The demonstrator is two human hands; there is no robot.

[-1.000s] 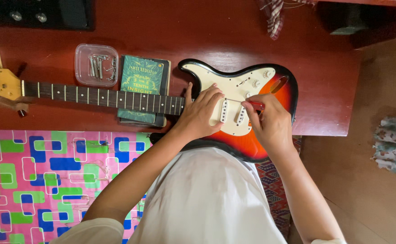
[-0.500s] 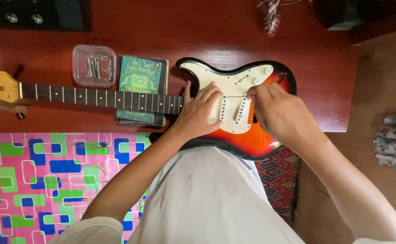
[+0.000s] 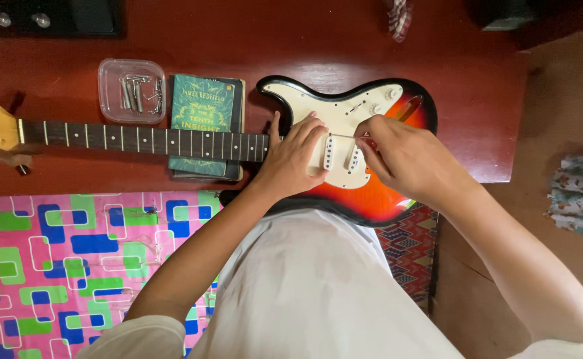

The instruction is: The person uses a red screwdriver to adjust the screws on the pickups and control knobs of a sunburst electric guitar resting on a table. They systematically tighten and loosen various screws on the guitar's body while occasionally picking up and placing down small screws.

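The left hand (image 3: 291,163) is pressing flat, unclenched, on the sunburst electric guitar (image 3: 371,193) at the red tabletop's (image 3: 291,46) near edge; the right hand's (image 3: 404,156) grip is pinching a thin wire (image 3: 345,136), while a green book (image 3: 203,110) is propping the neck.

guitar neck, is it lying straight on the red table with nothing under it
No, the guitar neck lies across a green book set between it and the red table.

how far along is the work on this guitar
Done: no strings show along the neck, and small metal parts sit in the clear tray. In hand: the left hand presses the cream pickguard while the right hand pinches something thin at the pickups. Left: the guitar looks unstrung.
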